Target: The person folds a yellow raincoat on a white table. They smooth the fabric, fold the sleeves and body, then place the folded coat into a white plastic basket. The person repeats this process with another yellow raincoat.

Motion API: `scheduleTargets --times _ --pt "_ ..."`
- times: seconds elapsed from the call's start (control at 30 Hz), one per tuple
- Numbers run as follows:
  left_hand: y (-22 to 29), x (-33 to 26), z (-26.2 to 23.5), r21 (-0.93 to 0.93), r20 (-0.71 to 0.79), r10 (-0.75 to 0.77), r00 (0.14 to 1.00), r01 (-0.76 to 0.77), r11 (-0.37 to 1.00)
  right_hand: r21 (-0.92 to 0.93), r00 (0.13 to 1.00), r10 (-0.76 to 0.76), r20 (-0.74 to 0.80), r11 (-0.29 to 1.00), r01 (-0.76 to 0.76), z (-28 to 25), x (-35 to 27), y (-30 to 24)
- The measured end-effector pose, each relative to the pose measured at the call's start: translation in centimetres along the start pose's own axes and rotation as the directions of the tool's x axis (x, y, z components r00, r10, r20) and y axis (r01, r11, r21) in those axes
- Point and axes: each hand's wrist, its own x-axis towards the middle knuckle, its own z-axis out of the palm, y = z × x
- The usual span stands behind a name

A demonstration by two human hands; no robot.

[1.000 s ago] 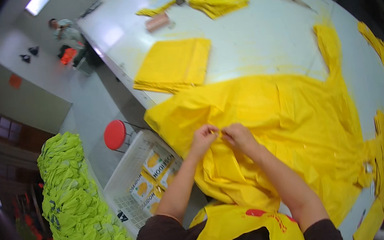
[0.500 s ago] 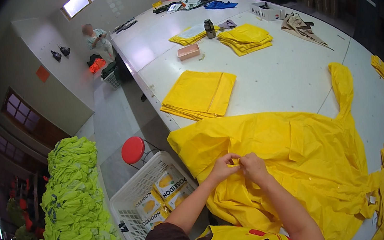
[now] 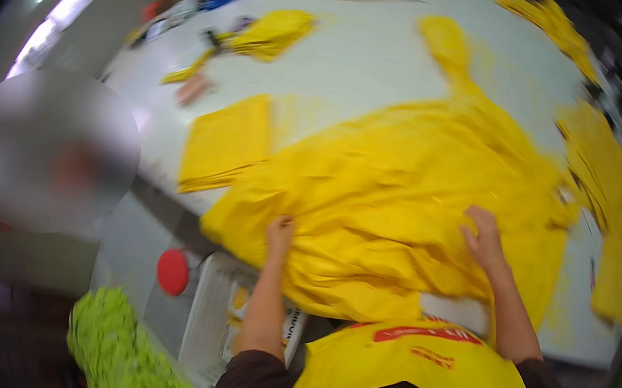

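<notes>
While 1 large, wrinkled yellow fabric garment (image 3: 372, 178) lies spread over the near part of 1 broad white table (image 3: 379, 51), 2 bare hands are at it: the left hand (image 3: 280, 235), at its left part, has fingers curled in, though I cannot tell whether they grip cloth; the right hand (image 3: 483, 238) has thumb and fingers parted, holding nothing. Beyond the garment's left end sits 1 squarish folded yellow cloth stack (image 3: 229, 140); left of the table are 1 round red stool (image 3: 173, 272), 1 white plastic basket (image 3: 204, 322) and 1 lime-green fabric heap (image 3: 130, 375)
</notes>
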Motion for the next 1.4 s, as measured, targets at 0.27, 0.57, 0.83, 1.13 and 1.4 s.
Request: scheduleTargets --times 0.27,0.57,0.83,1.13,1.4 --pt "11.6 -0.6 0.8 0.492 -0.032 0.354 0.935 -0.294 0.819 -0.135 0.446 0.834 -0.326 0.425 -0.895 -12.5 -18.6 15.5" --pt "36.3 -19.2 14.7 -0.191 0.96 0.159 0.231 0.123 0.974 0.969 0.582 0.783 0.218 -0.104 -0.224 -7.6 -10.6 8.3" --pt "33.2 -25.3 16.8 -0.604 0.672 0.234 0.703 0.336 0.723 0.623 0.81 -0.041 0.585 0.663 -0.416 -13.7 -8.0 -0.2" --pt "25.7 -22.0 -4.9 -0.502 0.129 0.251 0.959 -0.155 0.851 -0.345 0.971 0.23 -0.069 0.908 -0.239 -14.2 -3.6 19.0" --pt "20.7 -24.1 -29.9 -0.347 -0.516 0.004 0.856 -0.214 0.913 -0.306 0.908 -0.408 -0.089 0.879 0.365 1.3 -0.1 7.8"
